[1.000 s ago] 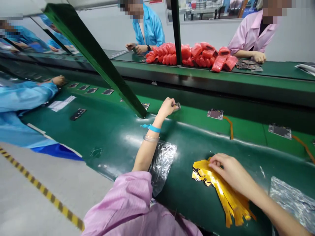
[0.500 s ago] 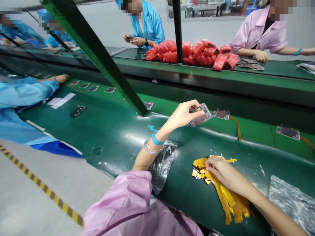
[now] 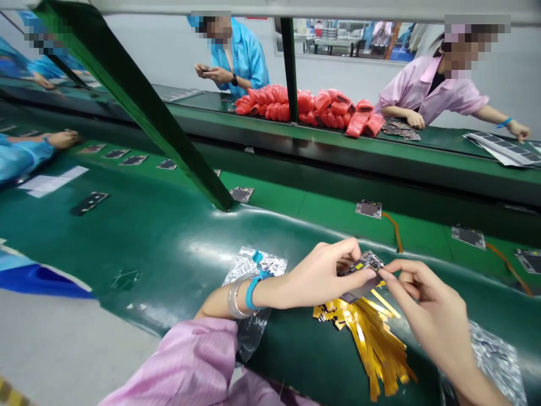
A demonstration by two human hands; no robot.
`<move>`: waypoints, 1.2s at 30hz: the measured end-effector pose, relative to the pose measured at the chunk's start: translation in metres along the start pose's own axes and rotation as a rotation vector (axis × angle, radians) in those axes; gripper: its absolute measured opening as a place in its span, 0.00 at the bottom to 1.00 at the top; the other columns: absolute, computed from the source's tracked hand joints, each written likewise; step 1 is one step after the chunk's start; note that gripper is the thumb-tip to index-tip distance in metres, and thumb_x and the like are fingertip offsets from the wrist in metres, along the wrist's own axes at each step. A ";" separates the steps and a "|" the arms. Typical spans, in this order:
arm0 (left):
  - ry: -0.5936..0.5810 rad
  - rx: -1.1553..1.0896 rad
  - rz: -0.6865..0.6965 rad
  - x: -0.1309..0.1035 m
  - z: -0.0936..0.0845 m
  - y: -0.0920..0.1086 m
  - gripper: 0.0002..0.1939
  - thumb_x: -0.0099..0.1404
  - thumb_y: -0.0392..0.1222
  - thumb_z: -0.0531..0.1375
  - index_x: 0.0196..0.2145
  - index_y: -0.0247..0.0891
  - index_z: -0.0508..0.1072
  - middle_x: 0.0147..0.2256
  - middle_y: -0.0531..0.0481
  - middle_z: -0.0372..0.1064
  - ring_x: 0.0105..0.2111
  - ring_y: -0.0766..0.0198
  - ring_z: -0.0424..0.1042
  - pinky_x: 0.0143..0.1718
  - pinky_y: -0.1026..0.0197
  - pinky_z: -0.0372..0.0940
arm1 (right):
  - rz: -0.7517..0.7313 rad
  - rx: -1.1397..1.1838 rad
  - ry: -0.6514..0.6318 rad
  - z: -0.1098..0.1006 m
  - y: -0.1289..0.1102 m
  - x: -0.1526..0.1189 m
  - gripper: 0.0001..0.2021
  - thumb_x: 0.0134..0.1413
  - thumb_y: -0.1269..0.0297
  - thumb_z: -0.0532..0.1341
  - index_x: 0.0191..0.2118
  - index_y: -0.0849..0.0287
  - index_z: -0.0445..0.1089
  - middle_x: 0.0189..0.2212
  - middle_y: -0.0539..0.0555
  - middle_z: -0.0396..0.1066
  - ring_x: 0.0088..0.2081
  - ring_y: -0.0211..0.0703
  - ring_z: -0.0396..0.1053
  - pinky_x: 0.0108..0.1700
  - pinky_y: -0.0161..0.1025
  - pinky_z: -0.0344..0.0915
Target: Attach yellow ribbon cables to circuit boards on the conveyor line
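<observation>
Two hands meet over the green belt, both on one small board (image 3: 362,269). Left hand (image 3: 321,276) pinches the board between thumb and fingers, lifted off the belt and tilted up toward the camera, likely so its face can be seen and worked on. Right hand (image 3: 426,307) is partly closed, thumb and forefinger tips touching the board's right edge; whether they also nip a yellow strip there is too small to tell. Strip pile (image 3: 372,338) lies on the belt right below the board, fanned out, ends toward the hands, so it looks placed for easy picking. Left wrist wears a blue strap (image 3: 253,287) and a clear bangle, probably anti-static wear. Silver bag (image 3: 253,304) lies flat under the left forearm; contents not visible, looks crumpled. Second silver bag (image 3: 494,358) at lower right, partly hidden by the right arm, contents also not shown. Further out, more boards sit spaced along the inner belt lane, one (image 3: 369,208) with an orange strip trailing from it, another (image 3: 468,235) likewise. Green post (image 3: 139,107) slants down to the belt at left. Across the line, red packs (image 3: 313,106) are heaped near a person in pink (image 3: 426,90); a person in blue (image 3: 236,53) stands holding something small. A blue sleeve (image 3: 19,158) shows at far left.
</observation>
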State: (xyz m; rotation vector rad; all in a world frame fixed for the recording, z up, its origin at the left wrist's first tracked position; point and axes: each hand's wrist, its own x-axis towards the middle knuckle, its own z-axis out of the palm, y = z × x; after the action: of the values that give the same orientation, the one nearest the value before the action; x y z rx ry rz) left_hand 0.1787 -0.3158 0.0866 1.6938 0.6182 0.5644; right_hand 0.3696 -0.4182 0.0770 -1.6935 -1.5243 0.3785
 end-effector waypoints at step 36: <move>-0.155 -0.116 -0.195 0.018 -0.011 -0.003 0.17 0.63 0.53 0.68 0.37 0.35 0.74 0.32 0.53 0.71 0.32 0.67 0.68 0.33 0.64 0.63 | 0.131 0.193 -0.151 -0.019 -0.004 -0.001 0.15 0.67 0.53 0.62 0.30 0.53 0.67 0.19 0.45 0.61 0.21 0.36 0.59 0.22 0.33 0.58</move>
State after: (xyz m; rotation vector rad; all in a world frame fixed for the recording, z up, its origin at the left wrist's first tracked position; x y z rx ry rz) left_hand 0.1843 -0.2951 0.0870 1.5319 0.6180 0.3208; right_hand 0.3798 -0.4268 0.0915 -1.6460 -1.4356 0.7142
